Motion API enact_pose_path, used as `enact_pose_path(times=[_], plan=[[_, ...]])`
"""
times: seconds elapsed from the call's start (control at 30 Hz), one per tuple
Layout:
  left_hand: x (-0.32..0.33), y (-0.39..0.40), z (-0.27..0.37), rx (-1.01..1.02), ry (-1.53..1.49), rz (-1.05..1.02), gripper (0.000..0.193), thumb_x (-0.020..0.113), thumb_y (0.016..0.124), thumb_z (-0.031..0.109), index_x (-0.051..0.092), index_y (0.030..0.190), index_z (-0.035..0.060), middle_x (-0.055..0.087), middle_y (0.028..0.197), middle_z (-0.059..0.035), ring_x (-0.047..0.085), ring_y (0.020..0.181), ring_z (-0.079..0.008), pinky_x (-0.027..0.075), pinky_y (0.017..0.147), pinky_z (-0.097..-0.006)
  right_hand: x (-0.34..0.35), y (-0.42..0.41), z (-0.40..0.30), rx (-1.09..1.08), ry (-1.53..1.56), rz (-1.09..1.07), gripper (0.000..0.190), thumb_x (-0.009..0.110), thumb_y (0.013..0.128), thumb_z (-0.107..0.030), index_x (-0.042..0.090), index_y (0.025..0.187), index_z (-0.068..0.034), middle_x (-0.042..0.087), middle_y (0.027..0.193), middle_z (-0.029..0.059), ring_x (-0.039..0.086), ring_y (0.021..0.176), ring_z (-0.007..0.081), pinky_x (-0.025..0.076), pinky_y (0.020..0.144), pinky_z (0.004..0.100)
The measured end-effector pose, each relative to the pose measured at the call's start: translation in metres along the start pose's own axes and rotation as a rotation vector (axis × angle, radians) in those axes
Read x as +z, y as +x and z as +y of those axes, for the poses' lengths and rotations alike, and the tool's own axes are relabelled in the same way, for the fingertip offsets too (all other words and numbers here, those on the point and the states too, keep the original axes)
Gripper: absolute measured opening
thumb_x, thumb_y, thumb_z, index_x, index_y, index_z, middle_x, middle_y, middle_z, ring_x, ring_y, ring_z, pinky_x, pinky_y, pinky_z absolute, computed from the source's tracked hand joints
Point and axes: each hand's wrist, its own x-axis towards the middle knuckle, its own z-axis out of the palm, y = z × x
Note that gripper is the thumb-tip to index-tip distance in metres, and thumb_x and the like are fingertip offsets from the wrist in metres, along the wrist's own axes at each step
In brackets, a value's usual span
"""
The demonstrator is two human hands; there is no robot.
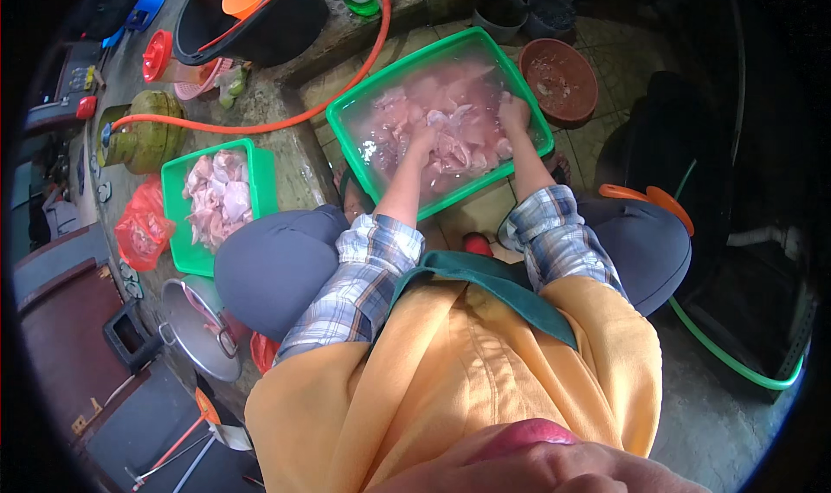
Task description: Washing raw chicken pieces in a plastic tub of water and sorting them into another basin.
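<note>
Before me stands a green plastic tub (356, 144) filled with cloudy pinkish water and raw chicken pieces (454, 144). My left hand (424, 137) reaches into its middle, touching the pieces; the fingers are mostly hidden among them and under the water. Near the tub's right wall is my right hand (515, 112), partly in the water beside more meat. Whether either hand grips a piece cannot be made out. To my left, a second green tub (265, 180) holds a heap of raw chicken pieces (221, 197) without visible water.
An orange hose (260, 128) runs from near a gas cylinder (152, 132) past the tub's left corner. A brown basin (558, 81) stands close to its right side. On the left ledge are a red plastic bag (147, 223), a metal pot (195, 353) and a black bucket (279, 35).
</note>
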Motion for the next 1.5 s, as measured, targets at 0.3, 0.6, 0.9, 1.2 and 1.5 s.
enact_pose_path(times=[0.3, 0.6, 0.9, 1.2, 1.5], plan=[[-0.018, 0.021, -0.019, 0.631, 0.300, 0.074, 0.035, 0.060, 0.069, 0.014, 0.043, 0.099, 0.0047, 0.053, 0.081, -0.0074, 0.050, 0.076, -0.0166, 0.041, 0.066, -0.0294, 0.020, -0.050, -0.097, 0.132, 0.958, -0.805, 0.021, 0.057, 0.075, -0.016, 0.053, 0.087, 0.001, 0.057, 0.080, 0.0086, 0.056, 0.065, 0.0158, 0.047, 0.055, 0.0292], [-0.026, 0.030, -0.016, 0.436, 0.506, -0.005, 0.029, 0.064, 0.065, 0.019, 0.052, 0.083, -0.0003, 0.056, 0.064, -0.0056, 0.053, 0.059, -0.0171, 0.043, 0.059, -0.0281, 0.032, -0.052, -0.103, -0.202, 0.598, -0.401, 0.018, 0.058, 0.074, -0.018, 0.059, 0.073, 0.000, 0.057, 0.062, 0.0070, 0.053, 0.057, 0.0127, 0.041, 0.051, 0.0266], [-0.009, 0.019, -0.013, 0.470, 0.401, 0.035, 0.020, 0.055, 0.075, 0.012, 0.056, 0.092, 0.0012, 0.059, 0.081, -0.0031, 0.052, 0.070, -0.0091, 0.042, 0.063, -0.0224, 0.025, -0.017, -0.048, -0.081, 0.361, -0.251, 0.025, 0.058, 0.071, -0.025, 0.059, 0.070, 0.000, 0.054, 0.061, 0.0131, 0.051, 0.056, 0.0128, 0.040, 0.053, 0.0292], [0.004, 0.016, -0.007, 0.297, -0.002, -0.140, 0.016, 0.058, 0.073, 0.015, 0.058, 0.079, -0.0002, 0.057, 0.069, -0.0012, 0.050, 0.061, -0.0085, 0.040, 0.056, -0.0231, 0.020, -0.017, -0.070, -0.408, 0.146, -0.203, 0.022, 0.061, 0.067, -0.024, 0.060, 0.068, -0.002, 0.058, 0.063, 0.0113, 0.053, 0.052, 0.0180, 0.041, 0.052, 0.0316], [-0.026, 0.023, -0.028, 0.371, 0.204, 0.077, 0.013, 0.056, 0.073, 0.014, 0.056, 0.073, 0.0006, 0.055, 0.062, -0.0033, 0.047, 0.055, -0.0085, 0.038, 0.052, -0.0239, 0.021, -0.054, -0.082, -0.018, 0.608, -0.679, 0.013, 0.058, 0.073, -0.015, 0.059, 0.070, -0.003, 0.052, 0.057, 0.0001, 0.046, 0.050, 0.0096, 0.038, 0.045, 0.0252]])
